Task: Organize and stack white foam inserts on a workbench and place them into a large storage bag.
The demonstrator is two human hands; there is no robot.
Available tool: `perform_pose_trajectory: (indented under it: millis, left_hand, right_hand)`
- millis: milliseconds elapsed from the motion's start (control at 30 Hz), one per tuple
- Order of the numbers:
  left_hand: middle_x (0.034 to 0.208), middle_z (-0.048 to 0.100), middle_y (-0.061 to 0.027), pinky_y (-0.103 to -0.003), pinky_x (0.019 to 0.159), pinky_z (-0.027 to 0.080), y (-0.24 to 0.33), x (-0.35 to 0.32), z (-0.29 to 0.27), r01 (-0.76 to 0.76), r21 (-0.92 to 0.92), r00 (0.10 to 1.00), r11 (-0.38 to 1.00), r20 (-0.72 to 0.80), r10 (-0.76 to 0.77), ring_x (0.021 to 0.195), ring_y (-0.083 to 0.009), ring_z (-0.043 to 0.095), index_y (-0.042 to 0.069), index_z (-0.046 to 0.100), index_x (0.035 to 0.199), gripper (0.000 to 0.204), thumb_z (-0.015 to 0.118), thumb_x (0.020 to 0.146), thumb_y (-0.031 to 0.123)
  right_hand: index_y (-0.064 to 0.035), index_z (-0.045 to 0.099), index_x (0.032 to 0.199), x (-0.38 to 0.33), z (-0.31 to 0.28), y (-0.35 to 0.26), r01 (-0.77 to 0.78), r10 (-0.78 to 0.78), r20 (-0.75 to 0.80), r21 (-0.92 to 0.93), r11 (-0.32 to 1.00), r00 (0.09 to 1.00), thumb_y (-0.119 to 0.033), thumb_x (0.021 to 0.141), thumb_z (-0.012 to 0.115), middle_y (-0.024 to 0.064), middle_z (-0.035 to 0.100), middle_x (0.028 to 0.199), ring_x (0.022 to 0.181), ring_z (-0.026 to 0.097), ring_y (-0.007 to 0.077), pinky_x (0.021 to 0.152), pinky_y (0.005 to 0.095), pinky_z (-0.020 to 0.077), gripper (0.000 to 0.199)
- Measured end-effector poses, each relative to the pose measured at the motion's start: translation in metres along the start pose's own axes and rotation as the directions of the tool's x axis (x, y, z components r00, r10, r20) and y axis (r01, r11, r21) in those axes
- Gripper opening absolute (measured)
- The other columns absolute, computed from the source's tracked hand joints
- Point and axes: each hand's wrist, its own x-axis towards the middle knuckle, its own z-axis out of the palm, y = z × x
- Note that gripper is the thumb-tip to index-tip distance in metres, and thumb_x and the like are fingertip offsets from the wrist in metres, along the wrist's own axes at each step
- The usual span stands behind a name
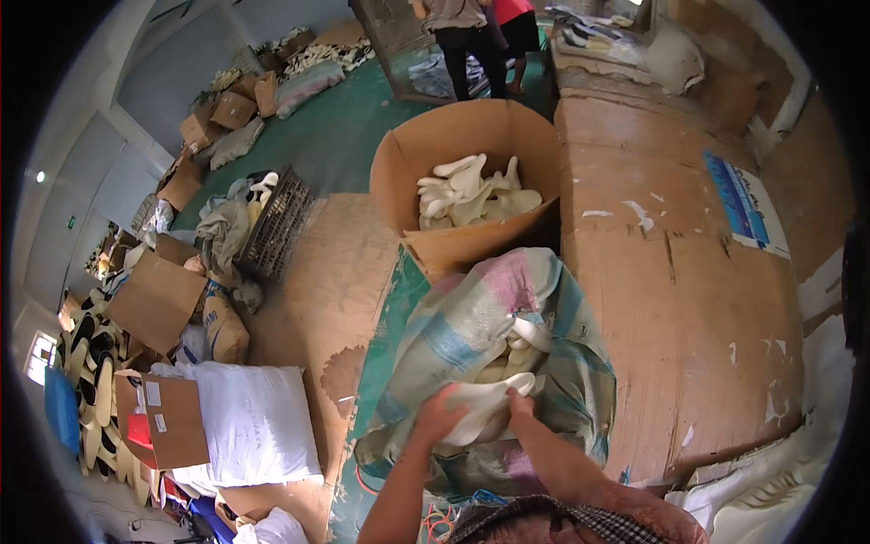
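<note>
Both hands in the striped sack [507, 335], near centre: left hand [439, 415] and right hand [519, 403] curl fingers around one cream shoe sole [485, 405]. Best keep that grip firm and lift clear toward the cardboard box [435, 154] beyond

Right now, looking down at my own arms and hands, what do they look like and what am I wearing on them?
Both forearms are bare, coming in from the lower edge, with no sleeves reaching the wrists. The left hand and right hand are bare too: no gloves, and no watch, ring or band that can be made out. Below the arms shows a garment of dark and light checked cloth, with reddish patterned fabric beside it.
</note>
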Motion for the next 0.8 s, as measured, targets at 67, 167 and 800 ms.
perform_pose_trajectory:
  millis: [67, 167, 800]
  left_hand:
    - [0.112, 0.060, -0.0067, -0.033, 0.079, 0.045, -0.004, -0.019, -0.039, 0.077, -0.399, 0.988, 0.913, -0.093, -0.124, 0.096, -0.0177, 0.056, 0.007, 0.053, 0.120, 0.050, 0.066, 0.077, 0.030]
    - [0.111, 0.059, -0.0045, -0.034, 0.079, 0.043, -0.043, -0.028, -0.073, 0.030, -0.826, 0.958, 0.563, -0.137, -0.253, 0.091, -0.0167, 0.055, 0.011, 0.053, 0.119, 0.041, 0.060, 0.082, 0.025]
    - [0.081, 0.065, -0.0127, -0.037, 0.070, 0.047, -0.021, 0.057, 0.065, -0.129, 0.443, 0.840, 0.887, -0.426, 0.335, 0.074, -0.0274, 0.059, 0.002, 0.065, 0.077, 0.020, 0.050, 0.072, 0.014]
  right_hand:
    - [-0.0016, 0.051, 0.119, -0.056, -0.009, 0.008, 0.350, -0.334, 0.195, -0.051, 0.936, 0.922, -0.023, 0.070, 0.069, 0.0118, 0.057, 0.111, 0.098, 0.055, 0.0216, 0.085, 0.0336, 0.0436, 0.056]
    - [0.0005, 0.054, 0.114, -0.109, -0.028, 0.003, 0.483, -0.508, 0.268, 0.155, 0.861, 0.819, -0.015, 0.071, 0.068, 0.0097, 0.058, 0.105, 0.097, 0.054, 0.0191, 0.086, 0.0319, 0.0425, 0.047]
    - [-0.0006, 0.048, 0.118, -0.449, -0.723, -0.022, 0.787, -0.688, -0.599, -0.613, 0.065, -0.409, -0.011, 0.069, 0.071, 0.0063, 0.060, 0.100, 0.089, 0.059, 0.0168, 0.081, 0.0286, 0.0464, 0.055]
